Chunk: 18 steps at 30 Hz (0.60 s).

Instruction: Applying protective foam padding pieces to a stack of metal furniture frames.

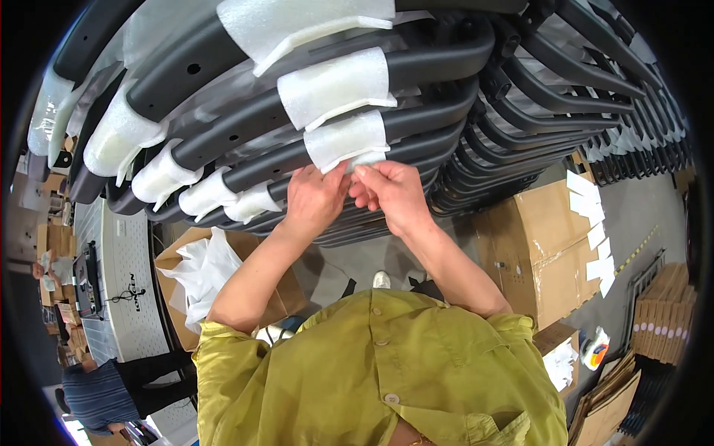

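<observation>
At the far left a person in a striped top bends beside a long pale grey bench, well apart from the work. Just right of that stands an open brown cardboard box stuffed with loose white foam sheets. Above it runs a stack of curved black metal frame arms, each with a sleeve of white foam wrap near its bend. The left hand is raised to the lowest wrapped arm, its grip clenched on the lower edge of that white foam wrap piece, thumb and fingers pinching the loose flap just under the bar. Touching it on the right, the right hand pinches the same flap from the other side, so both grips are clamped on the foam and neither holds anything else. The foam piece sits round the black bar, above the knuckles and below two larger wrapped arms. It looks thin and easily torn: a hard pull from either hand could rip the flap, and an uneven tug might slide the sleeve along the bar and leave the metal bare where it rests against the next arm. Further right a tall brown carton stands on the floor with white paper labels along its edge, and flat cardboard pieces lean beyond.
</observation>
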{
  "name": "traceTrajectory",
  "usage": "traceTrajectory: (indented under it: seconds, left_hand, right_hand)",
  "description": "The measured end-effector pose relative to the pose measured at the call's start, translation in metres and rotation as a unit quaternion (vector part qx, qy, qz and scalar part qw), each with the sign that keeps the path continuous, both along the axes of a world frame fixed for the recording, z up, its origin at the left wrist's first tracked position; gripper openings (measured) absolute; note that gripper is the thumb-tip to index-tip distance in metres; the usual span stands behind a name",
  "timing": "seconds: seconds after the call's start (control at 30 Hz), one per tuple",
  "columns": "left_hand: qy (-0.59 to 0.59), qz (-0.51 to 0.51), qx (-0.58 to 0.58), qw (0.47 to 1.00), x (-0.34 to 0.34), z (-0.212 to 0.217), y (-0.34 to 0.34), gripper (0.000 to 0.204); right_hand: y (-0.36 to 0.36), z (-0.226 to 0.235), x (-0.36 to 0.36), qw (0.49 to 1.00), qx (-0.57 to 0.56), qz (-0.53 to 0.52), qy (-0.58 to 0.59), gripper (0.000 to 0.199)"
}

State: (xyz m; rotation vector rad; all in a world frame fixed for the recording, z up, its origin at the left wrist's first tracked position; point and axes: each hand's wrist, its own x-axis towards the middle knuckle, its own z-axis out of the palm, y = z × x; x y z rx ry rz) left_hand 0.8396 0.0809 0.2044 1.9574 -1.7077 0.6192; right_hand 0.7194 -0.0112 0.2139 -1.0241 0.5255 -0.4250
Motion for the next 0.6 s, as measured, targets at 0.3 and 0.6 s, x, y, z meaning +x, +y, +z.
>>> traceTrajectory:
  seconds: [0.3,0.6]
  left_hand:
    - [0.108,0.035,-0.04,0.993,-0.009,0.002,-0.002,0.03]
    - [0.347,0.182,-0.11,0.914,-0.023,-0.024,-0.027,0.016]
  right_hand:
    - [-0.029,0.01,-0.012,0.973,0.137,0.181,-0.039,0.044]
    - [-0.084,-0.089,-0.156,0.972,0.202,0.028,0.116,0.027]
